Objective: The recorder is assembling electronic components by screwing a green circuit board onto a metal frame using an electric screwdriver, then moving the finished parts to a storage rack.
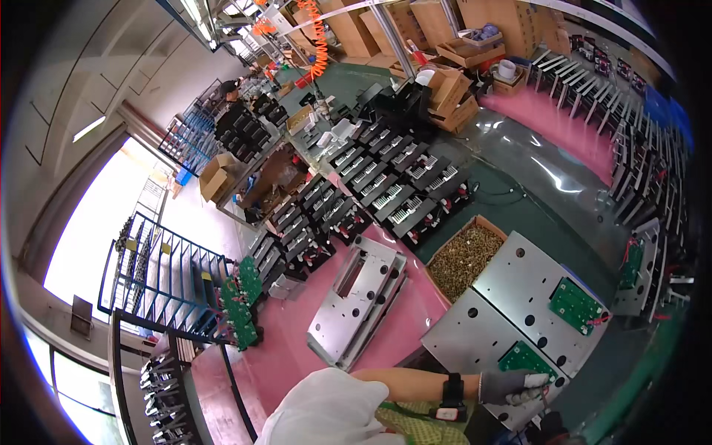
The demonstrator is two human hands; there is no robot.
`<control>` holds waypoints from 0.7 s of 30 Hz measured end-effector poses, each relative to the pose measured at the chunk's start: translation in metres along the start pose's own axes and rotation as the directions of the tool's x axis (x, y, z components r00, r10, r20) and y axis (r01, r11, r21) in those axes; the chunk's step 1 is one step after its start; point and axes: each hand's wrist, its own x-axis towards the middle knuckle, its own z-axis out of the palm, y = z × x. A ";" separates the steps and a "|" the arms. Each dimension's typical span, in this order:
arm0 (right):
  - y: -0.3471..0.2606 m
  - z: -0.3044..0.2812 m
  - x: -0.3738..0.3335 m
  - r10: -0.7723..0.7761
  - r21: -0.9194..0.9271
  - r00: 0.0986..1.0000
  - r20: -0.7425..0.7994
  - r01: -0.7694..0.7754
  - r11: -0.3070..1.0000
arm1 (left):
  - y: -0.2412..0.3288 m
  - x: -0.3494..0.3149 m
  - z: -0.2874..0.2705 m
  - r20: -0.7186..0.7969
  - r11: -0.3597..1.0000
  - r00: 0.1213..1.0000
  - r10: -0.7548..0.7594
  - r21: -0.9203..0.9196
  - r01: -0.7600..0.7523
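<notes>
My left hand, in a grey glove with pale fingertips, is at the lower right with fingers curled together. It lies over the near corner of a green circuit board on a silver metal panel; whatever its fingers hold is hidden. A black strap with a small device is around my left wrist. Beside those fingertips, a thin shaft runs down to a dark shape at the lower edge, where my right hand shows only in part; its fingers cannot be made out. A second metal panel adjoins, bearing another green board with red wires.
A carton of small brass-coloured parts stands behind the panels. Left of it, a metal panel stack lies on the pink surface. Farther off are rows of black units; green boards stand at left, metal frames at right.
</notes>
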 end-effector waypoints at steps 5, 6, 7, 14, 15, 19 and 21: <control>0.008 -0.002 0.000 0.003 -0.017 0.993 0.121 -0.001 1.000 | -0.003 -0.011 0.001 0.071 1.000 0.997 0.010 -0.008 -0.009; 0.009 -0.002 -0.001 0.001 -0.015 0.992 0.126 0.001 1.000 | -0.001 -0.011 0.000 0.051 1.000 0.999 0.013 0.005 -0.013; 0.010 -0.001 -0.002 0.005 -0.010 0.991 0.130 -0.004 1.000 | 0.001 -0.011 -0.001 0.054 1.000 0.999 -0.004 0.028 0.003; 0.012 0.007 -0.004 0.012 0.001 0.990 0.144 -0.012 1.000 | 0.012 -0.017 0.011 0.144 0.998 0.989 0.044 -0.039 -0.039; 0.008 0.008 -0.002 0.012 -0.010 0.989 0.149 -0.011 1.000 | 0.014 -0.021 0.014 0.113 0.996 0.991 0.078 0.024 -0.082; 0.011 0.002 -0.003 0.025 -0.038 0.983 0.181 -0.019 0.999 | 0.017 -0.023 0.004 -0.056 0.969 0.993 0.104 0.231 -0.089; 0.009 0.002 0.001 -0.006 0.032 0.981 0.192 0.000 0.999 | 0.017 -0.021 0.001 0.089 1.000 0.996 0.009 0.021 -0.011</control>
